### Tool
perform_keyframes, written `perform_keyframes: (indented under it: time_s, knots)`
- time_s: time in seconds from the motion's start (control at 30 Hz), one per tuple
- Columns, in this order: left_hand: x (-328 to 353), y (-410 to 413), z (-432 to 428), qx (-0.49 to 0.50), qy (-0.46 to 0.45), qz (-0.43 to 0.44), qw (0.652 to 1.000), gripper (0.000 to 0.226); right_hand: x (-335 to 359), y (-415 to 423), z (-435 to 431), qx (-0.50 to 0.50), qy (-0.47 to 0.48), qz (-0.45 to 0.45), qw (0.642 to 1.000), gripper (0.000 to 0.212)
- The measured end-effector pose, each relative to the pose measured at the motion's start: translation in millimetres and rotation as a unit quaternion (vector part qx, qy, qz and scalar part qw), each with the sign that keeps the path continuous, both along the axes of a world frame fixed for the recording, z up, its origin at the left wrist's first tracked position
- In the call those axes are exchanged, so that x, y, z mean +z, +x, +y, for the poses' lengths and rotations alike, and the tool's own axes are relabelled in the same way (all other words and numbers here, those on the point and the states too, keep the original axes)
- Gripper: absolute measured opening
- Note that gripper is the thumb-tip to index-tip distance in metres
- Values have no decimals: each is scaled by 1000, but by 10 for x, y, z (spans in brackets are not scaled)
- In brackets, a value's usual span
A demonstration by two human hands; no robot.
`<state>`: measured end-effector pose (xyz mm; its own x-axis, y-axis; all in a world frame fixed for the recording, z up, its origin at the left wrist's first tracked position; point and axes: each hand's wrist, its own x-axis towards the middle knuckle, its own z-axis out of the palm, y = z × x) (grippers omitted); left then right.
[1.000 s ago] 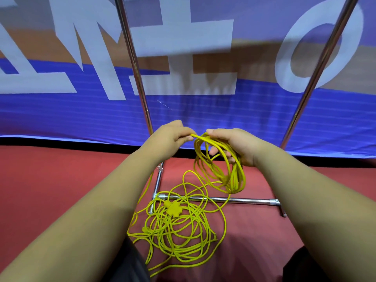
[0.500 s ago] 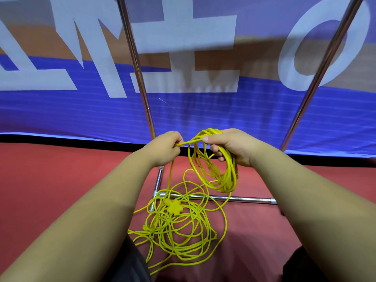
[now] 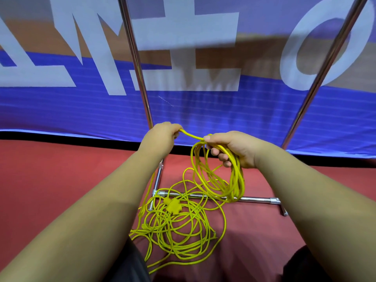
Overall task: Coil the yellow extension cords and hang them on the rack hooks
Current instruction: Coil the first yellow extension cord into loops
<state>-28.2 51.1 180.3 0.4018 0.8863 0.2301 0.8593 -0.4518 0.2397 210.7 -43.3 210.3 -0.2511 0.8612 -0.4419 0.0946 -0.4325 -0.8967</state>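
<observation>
My R grip [image 3: 234, 149] curls round the yellow coil [image 3: 238, 180], L grip [image 3: 162, 137] pinches its loose strand [image 3: 191, 135], fingertips hidden; rack [image 3: 140, 78] uprights cut off up top.

The right hand [image 3: 234, 148] grips the coiled yellow extension cord [image 3: 219, 178]; the left hand [image 3: 162, 137] pinches its strand just beside those fingers [image 3: 220, 157].

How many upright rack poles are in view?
2: one shiny chrome upright pole behind the left hand, another beyond the right hand; more may lie offscreen.
</observation>
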Motion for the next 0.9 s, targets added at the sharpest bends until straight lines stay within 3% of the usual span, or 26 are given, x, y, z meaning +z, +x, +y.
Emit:
perform_keyframes:
  time_s: [0.13,0.27,0.47,0.57,0.67,0.9]
  knots:
    - [123,177,-93,-101,104,-10,989,33,-8,-23,-4,-5,-7,-6,1000,30]
    - [204,255,-134,-189,145,-36,971,43,9,-19,-29,7,-7,20,1000,28]
    - [260,213,-113,-227,216,-18,949,58,53,-33,-42,28,7,76,997,39]
    - [257,248,-171,-221,227,-12,948,59,48,-35,-41,22,-3,80,997,32]
    - [254,298,-220,-207,217,-22,954,54,56,-62,-39,26,-2,77,997,12]
    - [194,251,-215,-127,40,-36,990,43,57,-33,39,-44,4,113,993,14]
